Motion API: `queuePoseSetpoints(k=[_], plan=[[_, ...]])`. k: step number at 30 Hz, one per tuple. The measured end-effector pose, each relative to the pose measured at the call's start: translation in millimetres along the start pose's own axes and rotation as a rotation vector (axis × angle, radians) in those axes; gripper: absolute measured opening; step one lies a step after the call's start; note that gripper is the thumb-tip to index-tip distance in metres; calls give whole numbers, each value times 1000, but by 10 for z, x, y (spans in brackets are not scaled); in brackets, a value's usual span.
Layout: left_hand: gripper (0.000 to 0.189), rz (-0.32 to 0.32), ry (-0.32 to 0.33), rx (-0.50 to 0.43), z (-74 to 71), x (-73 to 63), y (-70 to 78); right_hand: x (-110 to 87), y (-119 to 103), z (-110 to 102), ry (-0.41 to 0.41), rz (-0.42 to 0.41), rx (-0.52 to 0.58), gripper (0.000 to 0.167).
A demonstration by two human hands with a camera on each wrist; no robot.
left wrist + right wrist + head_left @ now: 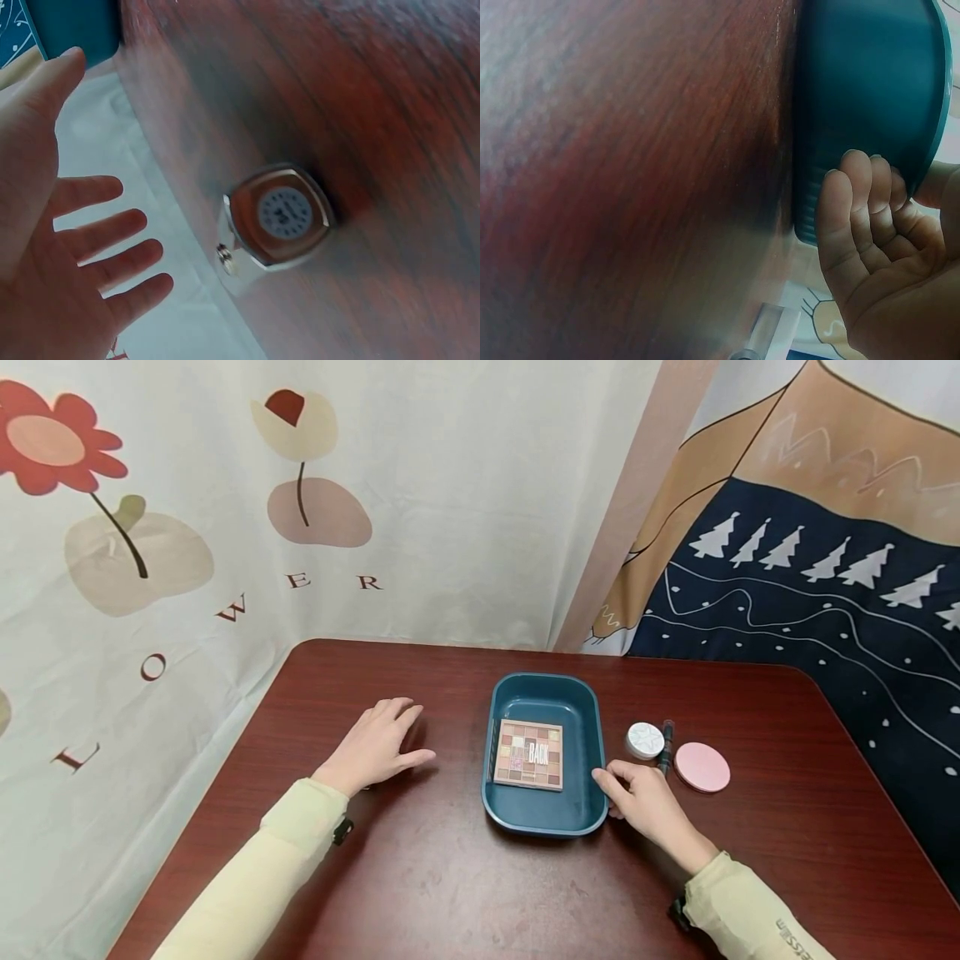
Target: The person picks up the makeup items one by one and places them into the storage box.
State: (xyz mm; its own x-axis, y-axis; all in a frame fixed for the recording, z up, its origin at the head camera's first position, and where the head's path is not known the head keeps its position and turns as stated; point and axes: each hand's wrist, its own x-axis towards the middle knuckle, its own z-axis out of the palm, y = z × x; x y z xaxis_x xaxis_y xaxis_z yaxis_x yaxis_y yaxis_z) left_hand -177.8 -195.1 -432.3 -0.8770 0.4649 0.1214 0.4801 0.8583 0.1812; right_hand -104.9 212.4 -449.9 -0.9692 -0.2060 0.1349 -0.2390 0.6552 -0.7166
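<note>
A dark teal rectangular tray (551, 818) lies on the table with an eyeshadow palette (528, 755) flat inside, toward its left wall. My right hand (648, 802) pinches the tray's right wall near the front corner, thumb at the rim; in the right wrist view the curled fingers (860, 180) press its outside. My left hand (377, 749) is held left of the tray with fingers spread, holding nothing. Near it, in the left wrist view, is a rounded-square, bottle-like item (279, 217) with a shiny edge and a round printed label; the left arm mostly hides it from the head view.
Right of the tray lie a white round compact (645, 740), a dark slim pen-like stick (666, 745) and a pink round case (702, 767). Printed curtains (450, 510) hang behind the reddish-brown table (450, 893).
</note>
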Motion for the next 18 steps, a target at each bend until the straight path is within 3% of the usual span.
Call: queuePoseSetpoints(k=[18], plan=[[64, -113, -29, 75, 26, -121, -170, -1, -8, 0, -5, 16, 4, 35]])
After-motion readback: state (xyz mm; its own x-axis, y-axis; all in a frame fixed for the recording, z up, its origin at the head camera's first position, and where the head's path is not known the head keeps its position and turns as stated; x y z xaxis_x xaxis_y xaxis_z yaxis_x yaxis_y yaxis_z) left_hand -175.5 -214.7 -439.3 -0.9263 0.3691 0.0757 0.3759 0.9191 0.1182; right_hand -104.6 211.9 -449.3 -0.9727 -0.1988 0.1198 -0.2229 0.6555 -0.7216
